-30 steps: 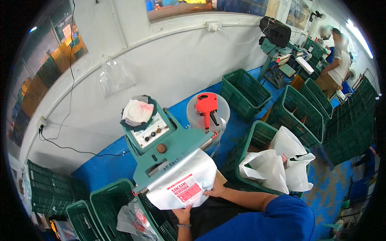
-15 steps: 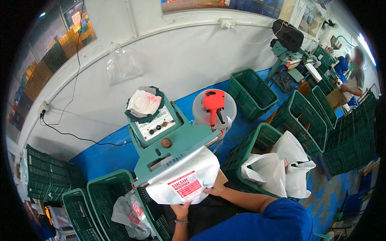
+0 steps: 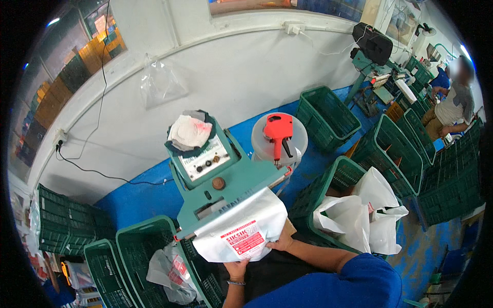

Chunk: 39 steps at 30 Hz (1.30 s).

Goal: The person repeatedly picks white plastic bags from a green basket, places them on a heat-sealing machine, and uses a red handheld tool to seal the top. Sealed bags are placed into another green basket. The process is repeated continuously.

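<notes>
Low in the middle of the frame both hands hold a white bag [image 3: 241, 231] with a red label, its top edge lying along the front of a green sealer [image 3: 226, 179] just above it. The left hand [image 3: 237, 268] grips the bag's bottom edge from below, fingers curled onto it, a thin band on the wrist. The right hand [image 3: 282, 241] clasps the bag's lower right corner, fingers closed on the edge, the forearm running off to the lower right into a blue sleeve [image 3: 354, 282].

The sealer has a slanted panel with knobs, and a crumpled cloth [image 3: 190, 131] sits on its top, upper centre. Just right of it a red label gun [image 3: 279, 131] lies on the lid of a white bucket [image 3: 280, 149]. A green crate [image 3: 149, 251] at lower left holds filled bags; another crate [image 3: 328, 185] right of the hands holds a big white sack [image 3: 364, 215], open at the top. More green crates stand on the blue floor [image 3: 133, 197] to the right and far left. A clear plastic bag [image 3: 162, 84] hangs on the white wall, upper left. A person [image 3: 452, 102] stands at the upper right edge beside another machine [image 3: 372, 49]
</notes>
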Motion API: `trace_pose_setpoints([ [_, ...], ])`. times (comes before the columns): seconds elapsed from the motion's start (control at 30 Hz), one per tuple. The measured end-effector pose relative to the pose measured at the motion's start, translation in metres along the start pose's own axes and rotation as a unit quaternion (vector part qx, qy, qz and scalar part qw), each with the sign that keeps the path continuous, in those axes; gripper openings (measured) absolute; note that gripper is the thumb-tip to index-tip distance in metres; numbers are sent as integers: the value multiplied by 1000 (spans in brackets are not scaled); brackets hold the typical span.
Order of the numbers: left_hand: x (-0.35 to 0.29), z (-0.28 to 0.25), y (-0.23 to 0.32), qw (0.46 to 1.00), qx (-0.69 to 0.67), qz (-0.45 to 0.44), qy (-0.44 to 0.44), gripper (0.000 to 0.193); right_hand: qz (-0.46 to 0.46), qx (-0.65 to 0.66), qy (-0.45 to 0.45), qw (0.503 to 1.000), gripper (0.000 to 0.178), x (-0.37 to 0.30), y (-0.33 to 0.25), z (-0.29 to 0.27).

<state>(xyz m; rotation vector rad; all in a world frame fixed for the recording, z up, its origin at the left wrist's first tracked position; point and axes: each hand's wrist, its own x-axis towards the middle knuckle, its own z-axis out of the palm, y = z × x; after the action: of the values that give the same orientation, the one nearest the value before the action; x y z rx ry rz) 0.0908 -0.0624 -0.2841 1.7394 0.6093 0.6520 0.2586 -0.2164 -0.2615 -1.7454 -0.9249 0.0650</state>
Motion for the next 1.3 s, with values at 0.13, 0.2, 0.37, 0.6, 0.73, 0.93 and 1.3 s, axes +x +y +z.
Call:
trace_pose_setpoints([
  [0.13,-1,1,7,988,-107,-103,-46,59,4,7,19,1000,89,-18,16,9],
  [0.2,-1,0,11,994,-87,-65,-18,50,43,38,16,998,88,-26,24,13],
  [0.37,3,-3,13,999,-15,-29,-28,56,79,110,-25,990,87,-35,40,15],
  [0.6,8,0,19,997,-34,-54,-40,54,53,33,-35,997,78,-27,39,9],
  [0.73,9,0,23,999,37,19,-5,55,41,37,-21,998,78,-24,36,13],
  [0.93,9,-3,19,998,-44,-35,-39,72,49,87,-11,995,71,-18,28,14],
  [1.3,5,6,37,994,-106,16,20,73,-7,-4,-8,1000,78,-3,9,3],
])
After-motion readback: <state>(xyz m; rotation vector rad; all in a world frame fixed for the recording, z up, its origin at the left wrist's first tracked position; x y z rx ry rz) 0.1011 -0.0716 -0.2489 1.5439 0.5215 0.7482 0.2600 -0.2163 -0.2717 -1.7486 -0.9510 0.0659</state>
